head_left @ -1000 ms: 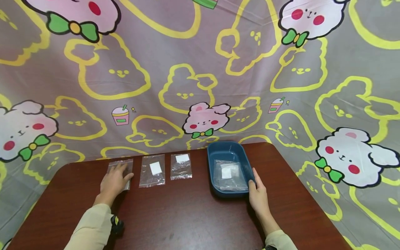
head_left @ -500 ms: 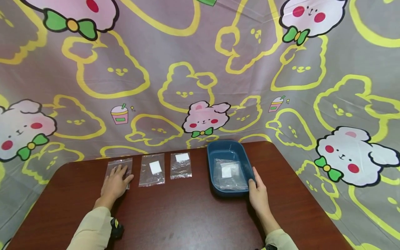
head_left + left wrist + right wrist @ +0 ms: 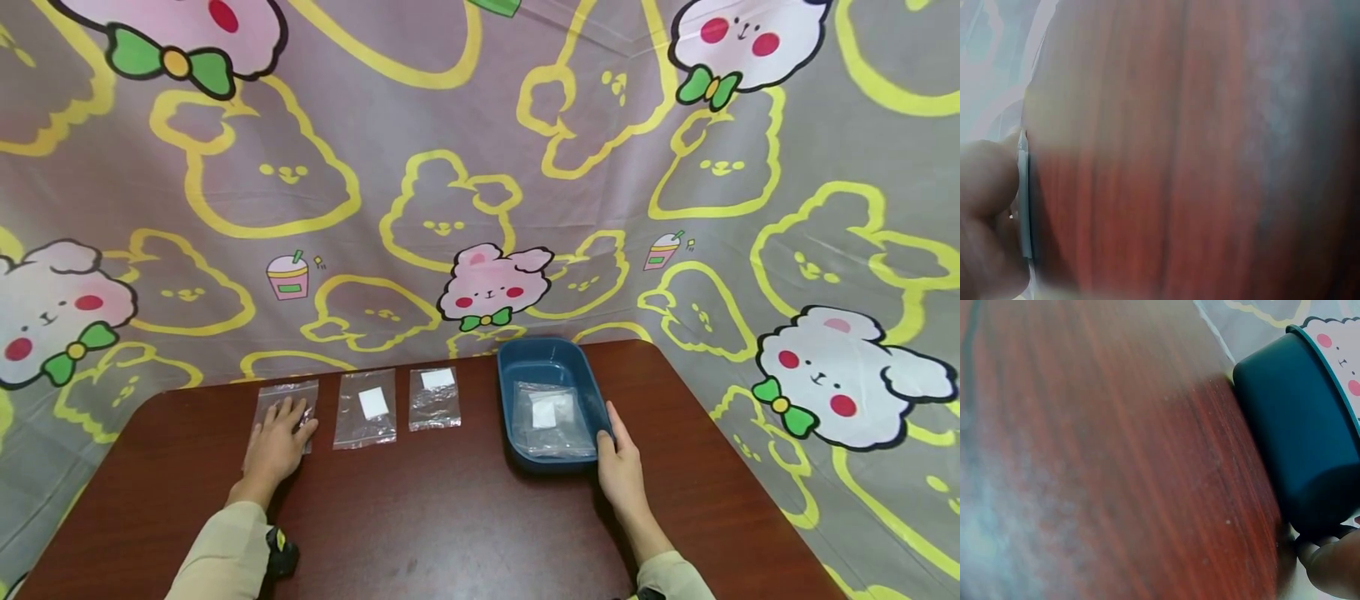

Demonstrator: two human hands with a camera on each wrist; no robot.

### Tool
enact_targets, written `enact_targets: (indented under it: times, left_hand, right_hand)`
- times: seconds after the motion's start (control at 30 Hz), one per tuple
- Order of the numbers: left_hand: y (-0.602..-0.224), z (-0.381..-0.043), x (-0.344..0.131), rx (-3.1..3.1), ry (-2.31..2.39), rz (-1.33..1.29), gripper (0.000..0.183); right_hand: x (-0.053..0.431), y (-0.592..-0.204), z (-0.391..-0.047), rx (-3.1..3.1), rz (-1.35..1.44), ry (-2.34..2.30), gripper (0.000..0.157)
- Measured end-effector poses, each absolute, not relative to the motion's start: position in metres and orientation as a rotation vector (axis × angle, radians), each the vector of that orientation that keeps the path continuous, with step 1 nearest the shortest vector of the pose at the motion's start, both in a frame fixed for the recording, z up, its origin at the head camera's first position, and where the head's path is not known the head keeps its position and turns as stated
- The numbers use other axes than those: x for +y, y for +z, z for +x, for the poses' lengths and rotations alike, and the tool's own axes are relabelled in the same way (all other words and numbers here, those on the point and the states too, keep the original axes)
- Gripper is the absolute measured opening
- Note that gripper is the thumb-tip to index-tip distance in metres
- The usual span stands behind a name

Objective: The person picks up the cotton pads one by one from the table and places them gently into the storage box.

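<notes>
My left hand [image 3: 273, 446] rests on a clear zip bag [image 3: 287, 390] at the table's left, fingers spread over it and covering much of it. In the left wrist view, its fingers [image 3: 988, 187] sit beside a thin pale edge, which I cannot identify. My right hand [image 3: 622, 471] holds the near right side of a deep blue plastic tub [image 3: 506, 433], thumb by the rim and fingers along the outer wall. Inside the tub lie clear bags [image 3: 570, 433], at least one with a white label or insert; how many is unclear.
Between the hand and the tub lie two more clear zip bags, a larger one [image 3: 348, 425] and a smaller one [image 3: 435, 412], each with a white rectangle. The dark red-brown table [image 3: 450, 517] has rounded far corners. A patterned cloth [image 3: 480, 200] hangs close behind it.
My left hand has shifted slightly on the bag, and more of the bag's near left edge shows. The right hand, the tub and the other bags stay put.
</notes>
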State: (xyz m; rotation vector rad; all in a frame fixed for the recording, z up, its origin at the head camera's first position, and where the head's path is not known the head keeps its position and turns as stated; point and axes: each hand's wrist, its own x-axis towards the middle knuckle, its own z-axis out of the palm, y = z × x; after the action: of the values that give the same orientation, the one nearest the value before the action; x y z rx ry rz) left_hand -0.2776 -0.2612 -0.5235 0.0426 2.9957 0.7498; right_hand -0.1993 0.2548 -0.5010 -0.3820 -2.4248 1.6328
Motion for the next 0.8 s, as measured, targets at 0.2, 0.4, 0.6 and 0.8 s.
enact_targets:
  times: [0.2,0.4,0.6,0.8]
  left_hand:
    - [-0.5244,-0.2775,-0.2614,3.030,0.787,0.050,0.056]
    - [-0.5243,-0.2752,-0.2606,3.053,0.805,0.047,0.050]
    - [-0.5235,-0.2744,-0.2599,3.056,0.805,0.007,0.047]
    - [-0.5248,-0.2761,-0.2605,3.066,0.802,-0.017,0.045]
  right_hand:
    - [0.2547,-0.5015,-0.1996,-2.418,-0.386,1.640,0.055]
    - [0.2544,-0.5009,-0.1993,-2.414,-0.392,1.651,0.054]
    - [0.2544,-0.5005,-0.1989,-2.412,-0.392,1.653,0.054]
    - [0.2543,-0.5012,-0.1996,-2.413,-0.382,1.644,0.054]
